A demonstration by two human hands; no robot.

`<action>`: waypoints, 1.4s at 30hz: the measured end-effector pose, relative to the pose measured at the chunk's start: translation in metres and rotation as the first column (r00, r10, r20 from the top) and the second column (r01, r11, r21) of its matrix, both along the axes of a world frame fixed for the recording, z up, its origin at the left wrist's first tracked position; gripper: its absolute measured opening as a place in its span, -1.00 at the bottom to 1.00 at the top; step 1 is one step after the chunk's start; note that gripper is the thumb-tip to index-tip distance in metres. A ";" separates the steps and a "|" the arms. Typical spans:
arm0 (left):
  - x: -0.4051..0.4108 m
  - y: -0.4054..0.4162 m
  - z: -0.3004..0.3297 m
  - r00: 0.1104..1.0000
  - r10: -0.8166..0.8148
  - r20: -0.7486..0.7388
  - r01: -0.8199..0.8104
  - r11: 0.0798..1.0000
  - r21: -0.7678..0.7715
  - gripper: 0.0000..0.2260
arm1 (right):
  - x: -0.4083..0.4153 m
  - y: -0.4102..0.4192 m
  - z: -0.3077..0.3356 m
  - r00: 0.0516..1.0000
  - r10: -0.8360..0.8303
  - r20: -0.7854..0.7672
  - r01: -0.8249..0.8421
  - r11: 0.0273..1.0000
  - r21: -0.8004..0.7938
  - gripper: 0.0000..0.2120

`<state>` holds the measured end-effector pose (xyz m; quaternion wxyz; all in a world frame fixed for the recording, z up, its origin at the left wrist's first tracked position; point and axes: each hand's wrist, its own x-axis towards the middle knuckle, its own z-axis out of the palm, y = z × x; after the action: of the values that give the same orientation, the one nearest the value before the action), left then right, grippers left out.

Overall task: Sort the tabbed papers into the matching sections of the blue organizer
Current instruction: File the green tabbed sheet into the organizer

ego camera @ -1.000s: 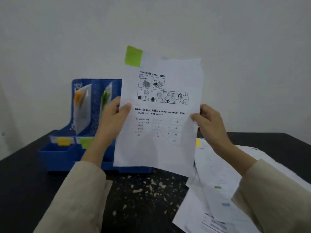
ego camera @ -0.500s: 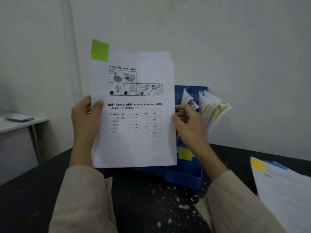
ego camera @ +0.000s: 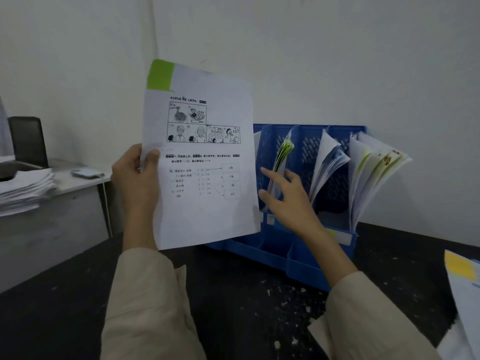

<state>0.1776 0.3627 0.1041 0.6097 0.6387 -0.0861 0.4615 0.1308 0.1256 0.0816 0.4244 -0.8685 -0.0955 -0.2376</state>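
Left hand pinches the left edge of a printed worksheet, thumb on the front, sheet held upright left of and partly in front of the blue organizer. Green tab at the worksheet's top left corner. Right hand open, fingers straight, reaching into the organizer and touching the green-tabbed papers in one of its sections. More filed papers fan out of the sections to the right. Organizer stands on a black table. Yellow-tabbed paper stack lies on the table right of the organizer. White paper pile on a side desk far left of it.
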 end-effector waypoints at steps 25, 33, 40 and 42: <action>-0.012 -0.122 0.006 0.967 -0.233 0.104 0.180 0.911 0.371 -0.79 | -0.020 -0.018 0.024 0.999 0.039 -0.011 -0.035 0.968 0.250 -0.32; -0.021 -0.105 0.008 0.705 -0.676 -0.215 0.694 0.594 0.407 -0.69 | -0.036 -0.005 0.073 0.996 -0.037 0.086 0.000 0.918 0.396 -0.59; 0.013 -0.071 -0.012 0.811 -0.450 -0.373 0.572 0.741 0.350 -0.81 | -0.045 -0.024 0.084 0.905 -0.339 0.258 0.329 0.941 0.080 -0.73; 0.026 -0.070 -0.023 0.838 -0.341 -0.427 0.515 0.753 0.409 -0.84 | -0.048 -0.030 0.090 0.888 -0.383 0.254 0.386 0.921 0.040 -0.77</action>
<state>0.2031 0.2923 0.0808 0.5148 0.8056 -0.2486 0.1557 0.0823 0.0953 0.1718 0.3477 -0.8345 0.0229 -0.4268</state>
